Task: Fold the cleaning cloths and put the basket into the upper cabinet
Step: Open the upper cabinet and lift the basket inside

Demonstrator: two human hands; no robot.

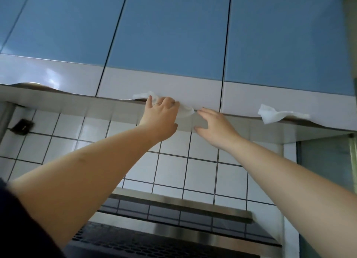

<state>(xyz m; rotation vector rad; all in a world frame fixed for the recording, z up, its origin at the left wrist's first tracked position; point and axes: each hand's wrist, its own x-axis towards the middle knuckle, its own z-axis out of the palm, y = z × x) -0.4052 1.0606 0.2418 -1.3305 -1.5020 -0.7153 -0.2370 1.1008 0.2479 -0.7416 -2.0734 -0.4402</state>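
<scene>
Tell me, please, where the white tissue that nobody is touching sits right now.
In the head view, the loose white tissue is tucked at the bottom edge of the right-hand cabinet door, to the right of the right hand.

White cloths [274, 115] under cabinet doors [160, 85]

Kitchen: blue wall cabinets [173, 35], white tiles [170, 170], steel hood [173, 201].

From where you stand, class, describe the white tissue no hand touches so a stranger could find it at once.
Start at the row of blue upper cabinet doors and follow their pale lower band rightwards. Under the rightmost door, a crumpled white tissue pokes from the bottom edge. The other tissue sits under the left hand; this one hangs alone.
</scene>
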